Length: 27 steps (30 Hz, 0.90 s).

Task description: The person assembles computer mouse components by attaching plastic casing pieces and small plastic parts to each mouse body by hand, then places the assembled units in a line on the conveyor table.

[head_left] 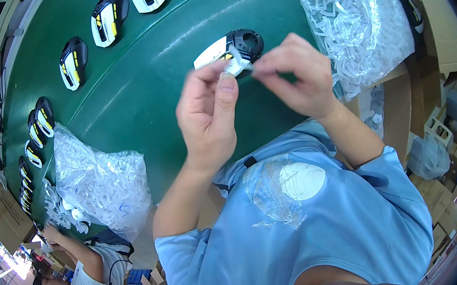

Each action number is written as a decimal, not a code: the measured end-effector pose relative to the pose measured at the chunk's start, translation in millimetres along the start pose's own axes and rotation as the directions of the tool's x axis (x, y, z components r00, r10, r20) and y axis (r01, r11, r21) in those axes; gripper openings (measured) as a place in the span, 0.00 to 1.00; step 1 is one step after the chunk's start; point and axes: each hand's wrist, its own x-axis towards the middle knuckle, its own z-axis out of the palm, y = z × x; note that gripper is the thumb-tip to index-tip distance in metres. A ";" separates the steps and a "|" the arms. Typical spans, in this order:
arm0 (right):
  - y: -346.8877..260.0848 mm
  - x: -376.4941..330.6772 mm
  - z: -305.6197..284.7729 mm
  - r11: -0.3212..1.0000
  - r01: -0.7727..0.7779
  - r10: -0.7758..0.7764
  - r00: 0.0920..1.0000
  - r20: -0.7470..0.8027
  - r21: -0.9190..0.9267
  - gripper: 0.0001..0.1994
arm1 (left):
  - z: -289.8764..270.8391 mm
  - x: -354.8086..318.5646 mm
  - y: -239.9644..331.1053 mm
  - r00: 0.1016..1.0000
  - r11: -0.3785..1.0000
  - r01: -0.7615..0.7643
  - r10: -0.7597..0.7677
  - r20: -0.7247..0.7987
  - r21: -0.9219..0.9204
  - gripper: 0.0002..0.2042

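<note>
My left hand (208,110) is closed, thumb against index finger, at one end of a small whitish curved plastic piece (236,58). At the other end my right hand (297,75) pinches it, its fingers slightly blurred. The piece's exact shape is partly hidden by the fingertips. Just beyond, a white-and-black shell with yellow accents (210,52), shaped like a computer mouse, lies on the green work surface (164,93). A round opening shows in its black end. Both hands are in front of its near side, and I cannot tell whether they touch it.
A clear bag of translucent plastic parts (360,21) lies at right, another bag (101,185) at left. Several similar shells (110,19) line the far and left side. A co-worker (93,275) sits at lower left. Cardboard boxes (437,17) stand at right.
</note>
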 end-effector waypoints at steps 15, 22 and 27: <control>11.3 -3.0 -13.1 0.952 0.063 0.014 0.969 0.248 -0.300 0.17 | -29.4 64.1 -23.2 0.737 0.099 -0.639 0.360 0.572 0.762 0.29; -6.8 2.5 -32.4 0.870 0.285 0.056 0.754 0.655 -0.403 0.30 | -27.0 71.2 -37.2 0.693 0.082 -0.673 0.419 0.587 0.735 0.27; -5.0 7.8 -28.9 0.880 0.323 -0.008 0.742 0.670 -0.347 0.30 | -31.5 73.4 -33.8 0.687 0.053 -0.666 0.432 0.584 0.744 0.24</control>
